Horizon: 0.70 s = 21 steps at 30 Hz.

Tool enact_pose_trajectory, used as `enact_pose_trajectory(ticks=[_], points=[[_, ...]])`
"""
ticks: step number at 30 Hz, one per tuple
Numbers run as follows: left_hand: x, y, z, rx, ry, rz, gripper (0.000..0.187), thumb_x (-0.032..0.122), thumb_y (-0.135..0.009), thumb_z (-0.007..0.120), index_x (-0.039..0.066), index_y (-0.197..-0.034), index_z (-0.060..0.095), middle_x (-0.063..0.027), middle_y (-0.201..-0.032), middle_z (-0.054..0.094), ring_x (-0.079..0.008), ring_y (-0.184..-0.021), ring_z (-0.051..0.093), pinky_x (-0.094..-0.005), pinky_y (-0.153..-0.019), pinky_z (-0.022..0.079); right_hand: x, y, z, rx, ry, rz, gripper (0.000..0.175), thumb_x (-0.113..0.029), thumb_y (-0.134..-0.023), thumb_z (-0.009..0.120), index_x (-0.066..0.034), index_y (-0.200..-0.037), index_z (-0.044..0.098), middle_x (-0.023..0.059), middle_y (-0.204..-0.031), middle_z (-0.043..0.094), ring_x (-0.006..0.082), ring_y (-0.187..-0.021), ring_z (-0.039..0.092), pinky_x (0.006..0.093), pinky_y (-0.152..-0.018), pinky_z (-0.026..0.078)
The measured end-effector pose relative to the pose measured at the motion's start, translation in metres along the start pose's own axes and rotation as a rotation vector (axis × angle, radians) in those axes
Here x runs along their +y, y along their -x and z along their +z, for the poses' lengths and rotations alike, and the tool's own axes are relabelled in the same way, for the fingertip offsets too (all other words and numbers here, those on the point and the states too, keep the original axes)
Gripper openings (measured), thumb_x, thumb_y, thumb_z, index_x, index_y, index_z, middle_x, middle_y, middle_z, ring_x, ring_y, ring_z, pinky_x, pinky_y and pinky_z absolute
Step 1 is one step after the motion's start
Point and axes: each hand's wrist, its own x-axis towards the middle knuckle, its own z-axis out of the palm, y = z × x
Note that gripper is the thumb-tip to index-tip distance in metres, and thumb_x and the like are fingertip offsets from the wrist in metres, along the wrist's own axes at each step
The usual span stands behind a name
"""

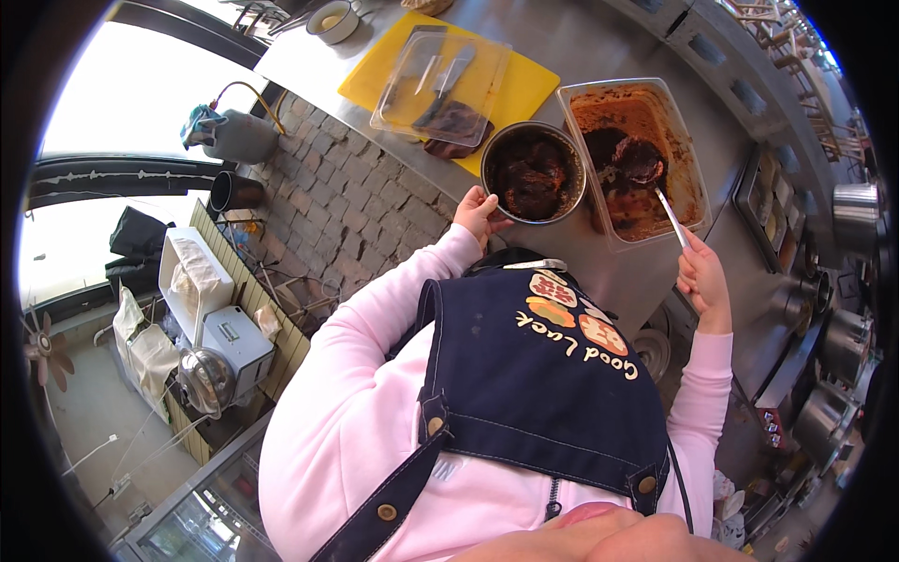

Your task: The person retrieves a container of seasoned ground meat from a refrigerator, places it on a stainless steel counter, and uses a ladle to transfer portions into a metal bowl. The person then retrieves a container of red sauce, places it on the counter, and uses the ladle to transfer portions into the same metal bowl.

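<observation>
My left hand grips the rim of a round metal bowl that holds a dark reddish-brown paste. Right beside the bowl stands a rectangular clear plastic container, its walls smeared with orange-red sauce and dark paste at its bottom. My right hand is closed on the handle of a metal ladle. The ladle's round head, coated in dark paste, rests inside the container. Both vessels are on the stainless steel table.
A clear plastic lid and a knife lie on a yellow cutting board, with a dark crumpled bag by the bowl. Further off is a white enamel bowl. Metal trays and steel pots stand at the right.
</observation>
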Motion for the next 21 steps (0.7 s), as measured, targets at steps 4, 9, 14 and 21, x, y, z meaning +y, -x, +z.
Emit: enact_pose_trajectory(ticks=[4, 9, 14, 21], points=[[0.0, 0.0, 0.001, -0.003, 0.012, 0.006, 0.004, 0.011, -0.096, 0.048, 0.011, -0.092, 0.047, -0.003, -0.086, 0.06, -0.0174, -0.074, 0.062, -0.0343, -0.062, 0.056, 0.022, 0.012, 0.036, -0.059, -0.077, -0.152, 0.045, -0.009, -0.095, 0.041, -0.0088, -0.14, 0.037, -0.0059, -0.057, 0.033, 0.0028, -0.04, 0.026, 0.0174, -0.04, 0.033], [-0.001, -0.001, 0.0, 0.014, 0.013, 0.014, 0.004, 0.012, -0.096, 0.047, 0.011, -0.092, 0.047, -0.0029, -0.085, 0.06, -0.0175, -0.074, 0.062, -0.034, -0.063, 0.056, 0.078, -0.018, 0.104, 0.109, 0.597, -0.778, 0.037, -0.009, -0.093, 0.05, -0.0025, -0.13, 0.049, 0.0078, -0.097, 0.063, 0.0106, -0.068, 0.058, 0.0229, -0.061, 0.048], [-0.003, -0.001, 0.001, 0.005, 0.039, 0.02, 0.008, 0.01, -0.096, 0.048, 0.011, -0.088, 0.045, -0.0021, -0.083, 0.058, -0.0166, -0.071, 0.061, -0.0344, -0.06, 0.057, 0.11, -0.046, 0.125, 0.223, 0.831, -0.879, 0.032, -0.011, -0.091, 0.055, -0.0047, -0.123, 0.057, 0.0172, -0.091, 0.066, 0.0214, -0.071, 0.065, 0.0285, -0.063, 0.049], [-0.002, 0.001, 0.003, 0.016, 0.046, 0.037, 0.01, 0.009, -0.095, 0.048, 0.011, -0.086, 0.044, -0.002, -0.082, 0.058, -0.017, -0.07, 0.061, -0.0341, -0.059, 0.057, 0.11, -0.056, 0.125, 0.264, 0.94, -1.021, 0.035, -0.008, -0.091, 0.053, -0.008, -0.126, 0.055, 0.0162, -0.07, 0.059, 0.025, -0.054, 0.055, 0.0313, -0.053, 0.044]])
